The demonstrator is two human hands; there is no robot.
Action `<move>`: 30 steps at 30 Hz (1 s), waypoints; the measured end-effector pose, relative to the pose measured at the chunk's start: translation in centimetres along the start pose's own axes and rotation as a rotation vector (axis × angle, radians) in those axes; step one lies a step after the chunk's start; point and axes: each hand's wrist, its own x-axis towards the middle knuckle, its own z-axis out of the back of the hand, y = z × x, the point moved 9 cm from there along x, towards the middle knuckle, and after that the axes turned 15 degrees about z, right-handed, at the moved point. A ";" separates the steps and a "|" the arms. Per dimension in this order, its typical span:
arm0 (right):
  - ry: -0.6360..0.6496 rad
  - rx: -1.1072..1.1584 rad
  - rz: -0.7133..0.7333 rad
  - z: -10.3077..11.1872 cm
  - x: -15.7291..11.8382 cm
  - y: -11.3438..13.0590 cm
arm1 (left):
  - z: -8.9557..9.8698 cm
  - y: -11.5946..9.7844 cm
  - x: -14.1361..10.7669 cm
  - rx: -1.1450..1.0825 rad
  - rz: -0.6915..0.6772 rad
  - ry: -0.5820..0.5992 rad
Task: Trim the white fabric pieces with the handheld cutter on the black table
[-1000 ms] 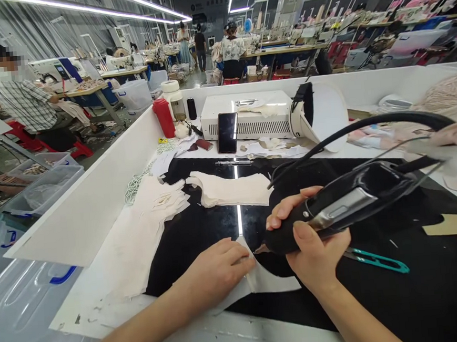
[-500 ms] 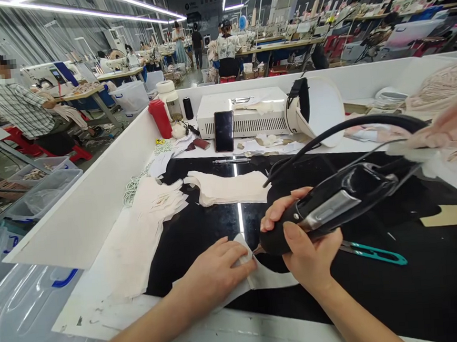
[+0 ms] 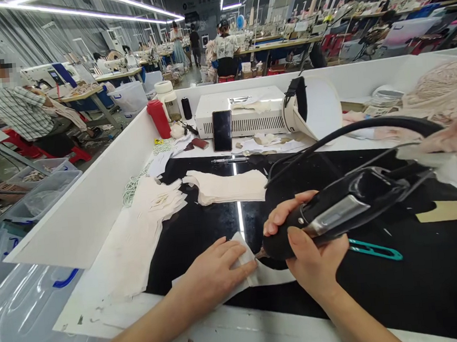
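Observation:
My left hand [image 3: 218, 269] lies flat with fingers stretched out on a pale fabric piece [image 3: 277, 275], pressing it to the black work surface [image 3: 202, 236]. Wrapped around a black corded hand tool [image 3: 335, 216] with a silvery side plate is my right hand [image 3: 315, 264]. The tool slants down to the left, and its small metal tip is at the fabric beside my left fingertips; whether it touches cannot be made out. Teal-handled thread snips [image 3: 377, 250] lie right of my right hand, their blades partly hidden behind it.
Stacked pale fabric pieces lie at the left [image 3: 139, 241] and further back [image 3: 230, 186]. Behind them are a pen [image 3: 230, 160], a phone [image 3: 222, 131], a white vented box [image 3: 244, 117] and a red cup [image 3: 158, 119]. A thick black cable [image 3: 367, 127] arches over the right side. Low white walls border the table.
The tool and my right hand have shifted slightly to the right, and the cable with them. My left hand stays on the fabric. The view has moved a little.

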 end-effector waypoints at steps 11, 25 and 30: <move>-0.003 -0.042 0.008 1.6 0.7 3.0 | 1.8 -1.1 0.3 -0.076 0.011 -0.107; 0.007 -0.094 -0.004 3.1 -0.9 4.3 | -0.4 -3.0 0.4 -0.122 0.047 0.002; 0.003 -0.117 0.017 3.0 -0.7 4.6 | -0.1 -3.4 0.2 -0.094 0.036 -0.031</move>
